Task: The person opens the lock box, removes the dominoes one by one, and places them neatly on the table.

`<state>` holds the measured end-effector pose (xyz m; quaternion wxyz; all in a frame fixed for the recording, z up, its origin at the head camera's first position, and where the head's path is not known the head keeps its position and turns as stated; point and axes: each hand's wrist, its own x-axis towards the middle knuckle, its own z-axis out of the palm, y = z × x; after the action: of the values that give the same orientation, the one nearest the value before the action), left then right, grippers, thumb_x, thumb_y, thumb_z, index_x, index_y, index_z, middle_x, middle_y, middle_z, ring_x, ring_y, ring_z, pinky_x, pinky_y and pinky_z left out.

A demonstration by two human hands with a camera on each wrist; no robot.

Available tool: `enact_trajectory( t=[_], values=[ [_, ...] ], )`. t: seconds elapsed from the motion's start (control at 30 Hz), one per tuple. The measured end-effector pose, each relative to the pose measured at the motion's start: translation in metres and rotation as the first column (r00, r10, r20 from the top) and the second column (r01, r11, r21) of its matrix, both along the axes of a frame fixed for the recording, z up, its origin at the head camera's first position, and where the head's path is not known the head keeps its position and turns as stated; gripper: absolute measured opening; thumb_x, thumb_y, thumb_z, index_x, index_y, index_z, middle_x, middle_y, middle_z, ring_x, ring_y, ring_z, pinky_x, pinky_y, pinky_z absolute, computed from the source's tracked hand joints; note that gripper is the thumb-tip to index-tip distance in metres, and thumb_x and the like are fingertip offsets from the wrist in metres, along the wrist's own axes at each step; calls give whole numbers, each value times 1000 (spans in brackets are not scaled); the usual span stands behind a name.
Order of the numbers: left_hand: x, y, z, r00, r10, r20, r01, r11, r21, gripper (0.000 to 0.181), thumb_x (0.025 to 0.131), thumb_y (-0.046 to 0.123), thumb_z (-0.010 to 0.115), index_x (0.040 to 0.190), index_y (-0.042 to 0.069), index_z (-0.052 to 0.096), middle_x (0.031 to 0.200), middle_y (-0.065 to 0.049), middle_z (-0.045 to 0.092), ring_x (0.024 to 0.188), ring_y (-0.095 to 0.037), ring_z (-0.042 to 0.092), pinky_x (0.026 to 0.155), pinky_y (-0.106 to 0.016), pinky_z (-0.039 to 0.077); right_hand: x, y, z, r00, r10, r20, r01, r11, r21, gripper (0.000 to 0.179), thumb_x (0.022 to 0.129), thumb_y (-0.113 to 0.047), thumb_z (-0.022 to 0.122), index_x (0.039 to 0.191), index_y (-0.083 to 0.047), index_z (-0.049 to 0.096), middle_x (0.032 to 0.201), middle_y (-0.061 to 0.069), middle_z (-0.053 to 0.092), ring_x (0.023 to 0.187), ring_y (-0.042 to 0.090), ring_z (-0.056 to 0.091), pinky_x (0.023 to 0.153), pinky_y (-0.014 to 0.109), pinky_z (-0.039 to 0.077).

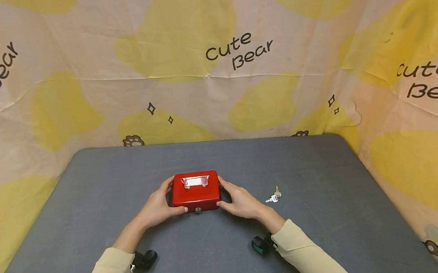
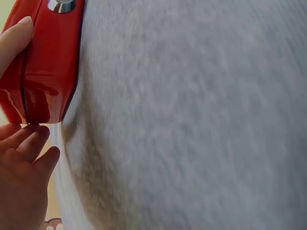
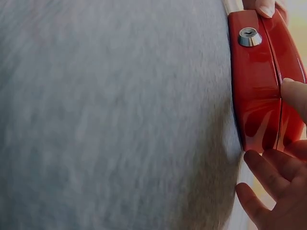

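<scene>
A red metal cash box (image 1: 195, 195) sits on the grey table with its lid down and a silver handle (image 1: 195, 182) on top. Its round key lock (image 3: 249, 37) faces the person. At the box's left end, my left hand (image 1: 157, 208) grips it, thumb on the front and fingers along the side. My right hand (image 1: 242, 200) holds the opposite end the same way, its thumb near the lid seam in the right wrist view. To the right of that hand lie small silver keys (image 1: 274, 196), touching neither hand.
The grey table (image 1: 326, 241) reaches back to a cloth backdrop (image 1: 176, 34) printed with yellow patches and "Cute Bear" lettering. A dark wrist camera (image 1: 145, 260) is strapped on the left wrist, and another camera (image 1: 262, 244) on the right.
</scene>
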<state>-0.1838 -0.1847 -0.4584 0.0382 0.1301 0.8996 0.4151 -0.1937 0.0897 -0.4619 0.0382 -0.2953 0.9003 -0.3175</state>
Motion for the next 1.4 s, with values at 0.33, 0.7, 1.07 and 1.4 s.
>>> enact_trajectory(
  t=[0.33,0.7,1.07,1.4],
  values=[
    [-5,15,0,1000,-24,12,24,1000,1,100,63,33,82,141,4,26,138,-20,43,124,-36,45,98,-49,40,-3,18,1,1000,-12,18,12,1000,8,74,87,-28,63,146,-6,23,144,9,37,129,21,41,105,37,36],
    [-9,30,-2,999,-47,8,47,999,20,98,65,28,81,142,4,26,139,-22,40,124,-36,45,101,-48,38,-8,39,3,999,-9,46,8,1000,13,70,89,-25,60,146,-8,23,141,8,43,126,20,46,102,39,39],
    [-7,41,-5,998,-68,12,68,998,1,98,67,29,81,144,7,24,142,-14,40,126,-28,45,104,-49,34,-10,57,3,997,-31,74,33,999,-22,63,90,-22,58,145,-10,28,141,9,42,125,21,46,100,40,40],
    [-10,45,-6,997,-71,20,72,997,-32,107,65,31,82,146,6,18,144,-18,34,127,-32,43,103,-49,35,-9,58,2,996,-49,68,53,997,-50,67,86,-26,64,143,-8,33,140,9,44,125,23,47,99,42,41]
  ],
)
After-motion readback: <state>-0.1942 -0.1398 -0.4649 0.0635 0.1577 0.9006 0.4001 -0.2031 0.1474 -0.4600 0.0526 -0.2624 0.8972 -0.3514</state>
